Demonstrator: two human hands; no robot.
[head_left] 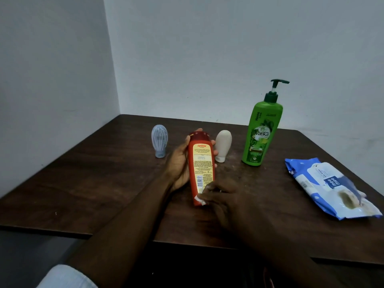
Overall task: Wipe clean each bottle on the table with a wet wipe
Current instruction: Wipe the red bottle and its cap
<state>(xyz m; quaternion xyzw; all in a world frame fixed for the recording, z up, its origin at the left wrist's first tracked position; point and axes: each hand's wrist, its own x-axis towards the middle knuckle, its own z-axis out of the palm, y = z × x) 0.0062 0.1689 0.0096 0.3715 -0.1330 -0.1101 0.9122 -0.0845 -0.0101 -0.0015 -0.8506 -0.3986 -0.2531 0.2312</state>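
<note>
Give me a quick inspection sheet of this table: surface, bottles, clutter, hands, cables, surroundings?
Surface: dark wooden table, scuffed and dusty near the middle.
Job's things: red Karthika bottle held tilted; green Vatika pump bottle, beige tube and bluish tube standing; wet wipe; Mee Mee wipes pack.
Clutter: nothing seen.
Hands: left hand grips the red bottle; right hand presses the wipe to its lower end.
Cables: nothing seen.
Surroundings: plain white walls, corner.

Dark wooden tabletop set into a room corner
Two plain pale walls meet behind it at far left; dim, even light; the wood looks scuffed and dusty near the middle
</note>
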